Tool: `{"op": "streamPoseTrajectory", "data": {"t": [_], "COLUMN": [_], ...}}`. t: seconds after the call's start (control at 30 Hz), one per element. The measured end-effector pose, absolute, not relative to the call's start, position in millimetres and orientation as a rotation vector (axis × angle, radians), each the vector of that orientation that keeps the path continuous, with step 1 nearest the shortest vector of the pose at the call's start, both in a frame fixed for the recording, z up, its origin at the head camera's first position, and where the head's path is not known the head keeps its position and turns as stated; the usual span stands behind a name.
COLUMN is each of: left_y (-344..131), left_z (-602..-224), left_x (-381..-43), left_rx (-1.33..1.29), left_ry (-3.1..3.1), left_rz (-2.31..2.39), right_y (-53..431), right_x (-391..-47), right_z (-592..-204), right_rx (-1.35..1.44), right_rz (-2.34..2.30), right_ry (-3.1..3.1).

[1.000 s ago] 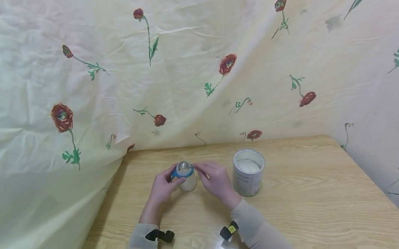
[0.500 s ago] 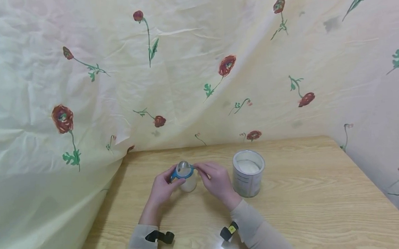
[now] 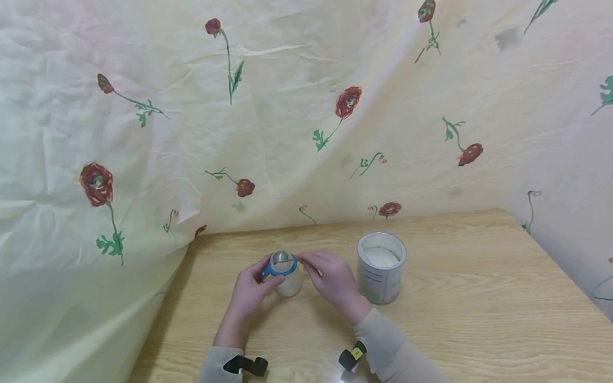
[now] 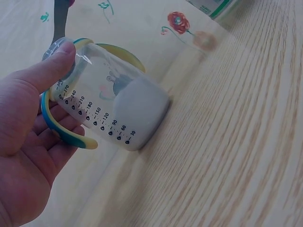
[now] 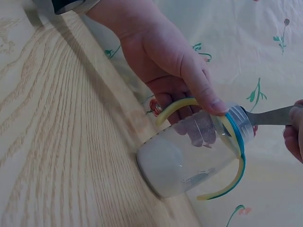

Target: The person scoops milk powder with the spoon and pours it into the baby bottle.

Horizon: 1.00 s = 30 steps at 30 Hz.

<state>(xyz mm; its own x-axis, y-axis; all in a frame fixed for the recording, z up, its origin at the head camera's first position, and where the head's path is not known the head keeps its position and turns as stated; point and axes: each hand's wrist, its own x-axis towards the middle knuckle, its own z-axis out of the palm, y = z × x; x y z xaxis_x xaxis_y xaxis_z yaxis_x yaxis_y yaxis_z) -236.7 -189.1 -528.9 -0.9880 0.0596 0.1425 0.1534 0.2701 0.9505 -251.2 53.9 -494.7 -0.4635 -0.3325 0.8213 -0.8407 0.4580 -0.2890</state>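
Observation:
A clear baby bottle [image 3: 290,285] with blue-and-yellow side handles [image 4: 66,135] stands on the table, white contents filling its lower part. My left hand [image 3: 251,288] grips it near the neck, thumb pressed at the collar and fingers behind, by a handle. In my right hand [image 3: 336,275] a metal spoon [image 5: 272,116] is pinched by its handle. Its bowl lies over the bottle's open mouth in the head view. At the right edge of the right wrist view only the fingertips [image 5: 294,135] of the right hand show.
Right of the hands stands an open tin [image 3: 380,283] with white powder inside. The wooden table [image 3: 473,298] extends to the right of it. A flowered cloth [image 3: 282,129] hangs behind and along the left side.
The spoon's bowl has turned and tilted over the bottle's mouth, its outline shifting between frames. Both hands keep their places, and the bottle and tin stay put.

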Motion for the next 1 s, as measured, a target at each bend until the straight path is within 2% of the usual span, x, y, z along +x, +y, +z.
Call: {"op": "streamPoseTrajectory", "data": {"t": [0.73, 1.0], "left_y": [-187.6, -188.3], "left_z": [-527.2, -527.2], "left_x": [-235.3, -237.2], "left_rx": [-0.203, -0.196], "left_ry": [-2.437, -2.476], "left_rz": [-1.862, -1.822], "right_y": [52.9, 50.3], "right_x": [-250.4, -250.3], "right_z": [-494.8, -494.3], "right_rx": [1.010, 0.863], "right_rz": [0.903, 1.111], "right_ry": [-1.975, -1.967]}}
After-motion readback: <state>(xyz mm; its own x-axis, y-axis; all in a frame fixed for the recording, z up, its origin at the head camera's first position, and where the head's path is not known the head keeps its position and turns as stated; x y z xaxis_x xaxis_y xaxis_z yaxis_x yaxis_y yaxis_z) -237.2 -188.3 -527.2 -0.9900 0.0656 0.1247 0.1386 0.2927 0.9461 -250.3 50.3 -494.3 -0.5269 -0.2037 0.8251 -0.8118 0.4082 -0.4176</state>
